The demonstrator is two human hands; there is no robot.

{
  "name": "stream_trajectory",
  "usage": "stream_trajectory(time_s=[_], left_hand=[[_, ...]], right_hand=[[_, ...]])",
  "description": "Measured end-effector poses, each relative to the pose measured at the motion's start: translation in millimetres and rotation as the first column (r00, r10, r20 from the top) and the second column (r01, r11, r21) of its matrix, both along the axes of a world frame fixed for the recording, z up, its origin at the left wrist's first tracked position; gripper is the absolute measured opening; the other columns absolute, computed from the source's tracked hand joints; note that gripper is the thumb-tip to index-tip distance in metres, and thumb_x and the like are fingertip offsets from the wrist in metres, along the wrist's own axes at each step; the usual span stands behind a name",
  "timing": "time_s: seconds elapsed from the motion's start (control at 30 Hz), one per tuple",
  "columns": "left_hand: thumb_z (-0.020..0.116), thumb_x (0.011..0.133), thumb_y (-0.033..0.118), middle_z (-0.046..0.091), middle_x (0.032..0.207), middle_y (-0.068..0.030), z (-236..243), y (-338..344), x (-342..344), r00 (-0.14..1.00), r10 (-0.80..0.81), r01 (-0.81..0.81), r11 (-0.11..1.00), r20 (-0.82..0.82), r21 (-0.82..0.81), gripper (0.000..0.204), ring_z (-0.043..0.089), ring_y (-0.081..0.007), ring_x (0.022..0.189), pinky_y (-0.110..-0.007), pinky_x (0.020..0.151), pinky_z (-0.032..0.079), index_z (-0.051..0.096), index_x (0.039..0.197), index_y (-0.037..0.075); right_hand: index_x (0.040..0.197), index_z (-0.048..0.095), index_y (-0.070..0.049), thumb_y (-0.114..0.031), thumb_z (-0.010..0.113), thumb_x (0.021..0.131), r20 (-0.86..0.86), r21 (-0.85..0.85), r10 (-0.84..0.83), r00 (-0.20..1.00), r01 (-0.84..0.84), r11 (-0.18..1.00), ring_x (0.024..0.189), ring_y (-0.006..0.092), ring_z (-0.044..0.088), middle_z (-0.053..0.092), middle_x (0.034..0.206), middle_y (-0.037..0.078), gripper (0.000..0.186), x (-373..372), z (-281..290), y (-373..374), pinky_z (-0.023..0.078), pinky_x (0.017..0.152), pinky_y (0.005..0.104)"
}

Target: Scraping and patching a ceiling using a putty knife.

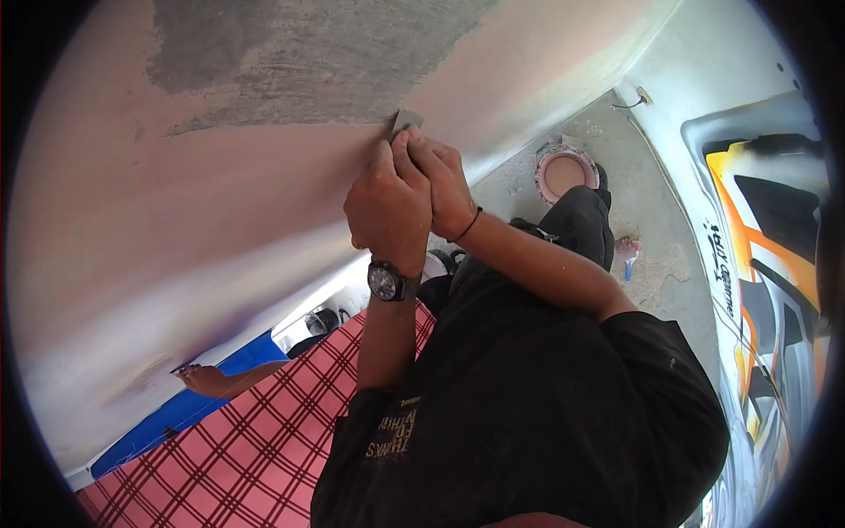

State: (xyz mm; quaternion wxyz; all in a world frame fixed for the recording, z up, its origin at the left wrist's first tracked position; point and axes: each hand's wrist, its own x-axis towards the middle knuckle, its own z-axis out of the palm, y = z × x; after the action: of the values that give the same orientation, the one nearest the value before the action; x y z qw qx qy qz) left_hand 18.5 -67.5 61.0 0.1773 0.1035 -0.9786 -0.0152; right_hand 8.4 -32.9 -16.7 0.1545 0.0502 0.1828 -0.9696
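Head view: both hands (387, 207) gripping scraper (406, 119); scraper juts just beyond them, at edge of grey wall patch (317, 66).

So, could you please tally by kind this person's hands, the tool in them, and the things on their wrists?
Hands: 2 (left hand, right hand)
Scrapers: 1 (grey scraper)
Watches: 1 (black watch)
Wristbands: 1 (dark wristband)
Total: 5

A scraper (405, 121) in the left hand (387, 209) and right hand (446, 183) meets the wall (220, 194). Right of them, a bucket (542, 175) and a brush (628, 249) rest on the floor (664, 216).
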Motion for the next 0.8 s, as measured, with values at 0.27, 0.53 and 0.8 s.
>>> stream_trajectory(time_s=[0.27, 0.53, 0.8], left_hand=[[0.056, 0.1, 0.037, 0.068, 0.071, -0.0179, -4, -6, 5, 0.998, 0.016, -0.016, 1.0, 0.058, -0.011, 0.037, 0.067, -0.0391, 0.064, -0.048, 0.054, 0.051, 0.067, 0.079, 0.009], [0.056, 0.101, 0.038, 0.069, 0.073, -0.0188, -10, -2, -1, 1.0, 0.015, -0.015, 0.998, 0.005, 0.053, 0.036, 0.067, -0.0403, 0.067, -0.05, 0.057, 0.052, 0.07, 0.083, 0.01], [0.058, 0.1, 0.035, 0.069, 0.073, -0.0189, -10, -9, 0, 1.0, 0.0, 0.0, 0.995, -0.006, 0.096, 0.034, 0.067, -0.04, 0.066, -0.049, 0.056, 0.051, 0.07, 0.082, 0.009]], right_hand=[[0.088, 0.069, -0.006, -0.034, 0.052, 0.107, 0.015, 0.122, -0.003, 1.0, 0.002, 0.992, 0.073, 0.0037, 0.053, 0.061, 0.078, -0.004, 0.038, 5, -1, 3, 0.045, 0.063, 0.0223], [0.087, 0.069, -0.005, -0.033, 0.052, 0.107, 0.043, 0.019, 0.027, 0.999, -0.027, 0.999, 0.073, 0.0033, 0.052, 0.062, 0.079, -0.004, 0.038, 0, -6, 1, 0.045, 0.062, 0.0217], [0.089, 0.068, -0.005, -0.033, 0.052, 0.107, 0.046, 0.011, 0.033, 0.998, -0.034, 0.999, 0.073, 0.0029, 0.052, 0.061, 0.079, -0.004, 0.037, -2, -4, -1, 0.045, 0.062, 0.0214]])
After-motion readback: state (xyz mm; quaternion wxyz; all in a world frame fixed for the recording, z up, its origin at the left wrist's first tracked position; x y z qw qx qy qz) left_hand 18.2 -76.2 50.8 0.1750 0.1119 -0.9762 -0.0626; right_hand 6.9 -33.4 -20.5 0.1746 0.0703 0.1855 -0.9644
